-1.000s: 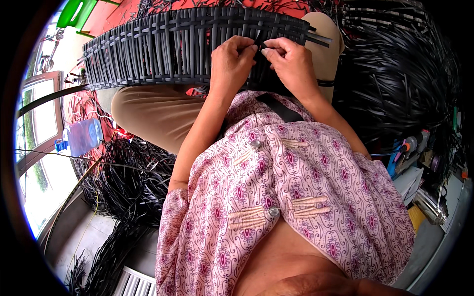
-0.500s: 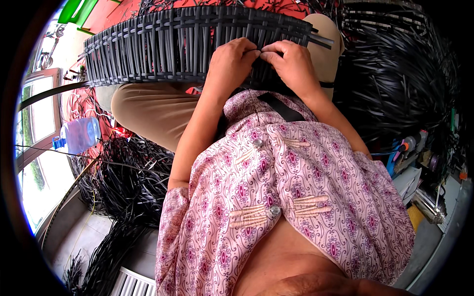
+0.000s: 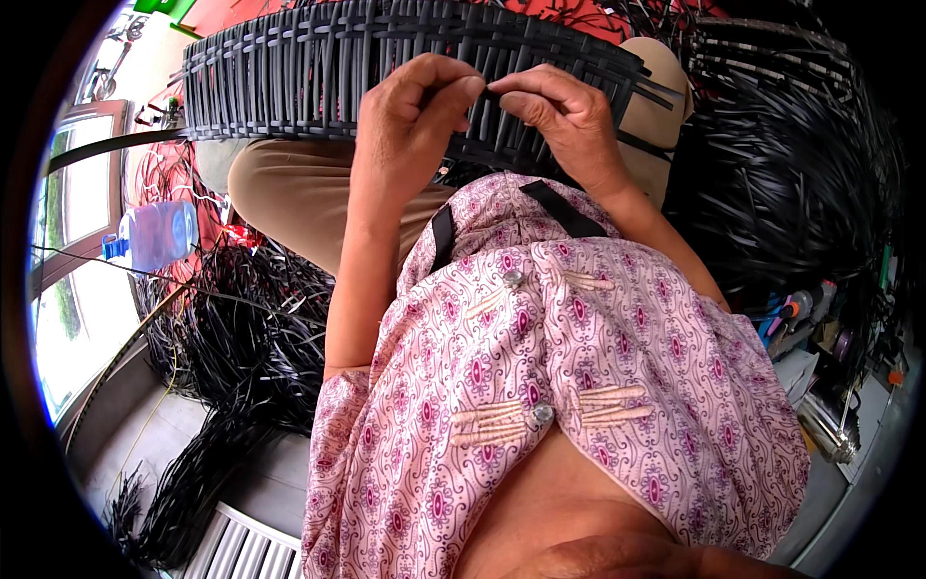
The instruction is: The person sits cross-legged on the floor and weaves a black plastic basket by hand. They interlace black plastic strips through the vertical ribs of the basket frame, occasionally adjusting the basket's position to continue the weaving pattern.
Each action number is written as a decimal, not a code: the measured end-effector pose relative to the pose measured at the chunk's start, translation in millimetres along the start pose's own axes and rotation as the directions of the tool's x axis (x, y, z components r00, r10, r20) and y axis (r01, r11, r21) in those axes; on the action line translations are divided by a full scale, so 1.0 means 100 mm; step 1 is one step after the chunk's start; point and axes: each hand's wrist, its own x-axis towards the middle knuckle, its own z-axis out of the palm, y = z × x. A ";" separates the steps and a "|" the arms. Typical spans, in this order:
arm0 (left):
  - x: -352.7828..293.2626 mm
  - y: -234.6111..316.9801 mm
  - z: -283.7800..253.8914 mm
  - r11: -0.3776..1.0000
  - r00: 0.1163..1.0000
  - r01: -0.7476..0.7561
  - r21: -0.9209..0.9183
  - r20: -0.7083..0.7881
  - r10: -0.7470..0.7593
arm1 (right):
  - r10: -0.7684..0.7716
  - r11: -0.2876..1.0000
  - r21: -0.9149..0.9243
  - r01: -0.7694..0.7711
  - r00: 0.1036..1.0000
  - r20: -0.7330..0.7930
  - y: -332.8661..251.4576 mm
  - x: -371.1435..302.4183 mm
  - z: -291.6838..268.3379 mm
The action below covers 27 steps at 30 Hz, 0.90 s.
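Note:
A curved panel of woven black strips (image 3: 280, 82) lies across my lap, its flat strands crossed by bands along both long edges. In front of it, my left hand (image 3: 415, 121) is closed in a pinch, thumb against forefinger. My right hand (image 3: 569, 116) pinches too, its fingertips almost meeting the left ones over the middle of the panel. Whatever lies between the fingertips is too small and dark against the weave to make out. Loose strand ends (image 3: 656, 92) stick out at the panel's right end. A long black strip (image 3: 116, 147) arcs out from its left end.
A big heap of black strips (image 3: 772, 174) lies at my right, another (image 3: 241, 338) at my left. Beyond the left heap sits a clear blue water bottle (image 3: 164, 234). A metal flask (image 3: 830, 420) lies at the lower right. Red floor covering (image 3: 227, 13) shows beyond the panel.
My left hand has moved left and risen off the weave, and the gap between my wrists has widened. The panel has shifted slightly up and right in view. Both pinches persist.

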 end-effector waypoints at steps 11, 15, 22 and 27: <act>0.18 -0.64 0.20 0.981 0.988 -0.039 0.188 -0.139 0.066 | 0.165 0.985 0.065 -0.157 0.973 -0.163 0.08 -0.06 0.00; 0.15 -0.74 0.35 0.739 0.968 -0.107 0.665 -0.098 0.229 | 0.268 0.955 0.177 -0.237 0.946 -0.184 0.10 -0.05 0.02; 0.16 -0.63 0.42 0.686 0.987 -0.042 0.727 -0.077 0.142 | 0.329 0.944 0.078 -0.320 0.919 -0.217 0.17 -0.08 0.04; 0.21 -0.70 0.35 0.890 0.991 0.059 0.451 -0.134 0.002 | 0.246 0.926 -0.239 -0.294 0.946 -0.209 0.16 -0.06 0.05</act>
